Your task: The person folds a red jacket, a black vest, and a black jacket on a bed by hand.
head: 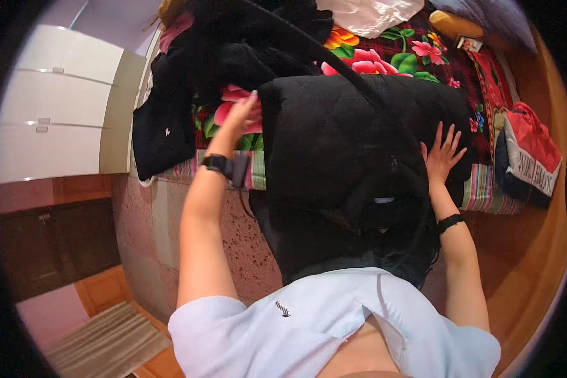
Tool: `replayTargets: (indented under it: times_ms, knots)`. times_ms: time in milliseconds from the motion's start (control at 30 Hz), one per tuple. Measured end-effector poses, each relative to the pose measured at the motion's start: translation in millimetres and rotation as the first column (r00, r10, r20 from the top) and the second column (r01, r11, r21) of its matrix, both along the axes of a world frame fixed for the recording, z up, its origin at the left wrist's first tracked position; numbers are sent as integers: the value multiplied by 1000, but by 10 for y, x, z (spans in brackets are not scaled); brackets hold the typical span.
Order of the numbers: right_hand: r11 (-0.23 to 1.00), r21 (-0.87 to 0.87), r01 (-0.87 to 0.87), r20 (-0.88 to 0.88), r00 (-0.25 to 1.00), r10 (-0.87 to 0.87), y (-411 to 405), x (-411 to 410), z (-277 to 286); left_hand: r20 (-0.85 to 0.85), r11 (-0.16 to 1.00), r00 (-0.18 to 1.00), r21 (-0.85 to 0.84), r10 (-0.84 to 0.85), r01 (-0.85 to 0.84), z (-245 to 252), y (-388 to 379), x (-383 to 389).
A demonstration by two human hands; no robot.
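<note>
A large black garment (330,137) lies over the near edge of the bed and hangs down in front of me. My right hand (443,153) rests flat on its right part, fingers spread. Beside its left edge is my left hand (243,113), slightly blurred, above the flowered blanket (401,64); it holds nothing that I can see. Whether it touches the cloth I cannot tell. More black clothing (227,52) lies heaped behind, and a black piece with a small pale mark (165,137) hangs at the bed's left corner.
A white cloth (375,16) and a grey-blue cloth (491,19) lie at the back of the bed. At its right corner sits a red, white and dark folded item (531,151) bearing writing. White cabinets (56,108) stand at the left, and a striped rug (113,340) lies below them.
</note>
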State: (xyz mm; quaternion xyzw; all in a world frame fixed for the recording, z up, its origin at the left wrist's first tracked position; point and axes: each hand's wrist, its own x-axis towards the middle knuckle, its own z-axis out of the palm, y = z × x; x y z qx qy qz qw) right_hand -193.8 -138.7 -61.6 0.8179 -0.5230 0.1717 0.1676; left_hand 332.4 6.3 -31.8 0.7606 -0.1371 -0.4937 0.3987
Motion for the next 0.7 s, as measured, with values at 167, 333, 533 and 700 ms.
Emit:
replayTargets:
  times_ms: [167,333,533,700]
  knots:
    - [998,-57,-29,20,999,31,-19,-14,-34,144,987,989,-157,43,-20,-189,530,-1067]
    - [994,-97,-47,24,998,49,-27,-34,94,-336,907,937,-357,97,-222,114,947,-1571]
    - [969,189,-158,238,965,111,218,-440,344,387,941,916,-335,104,35,74,1158,-1763]
    - [907,409,104,454,839,-301,372,-838,276,771,977,634,-172,53,127,-2,1100,-1648]
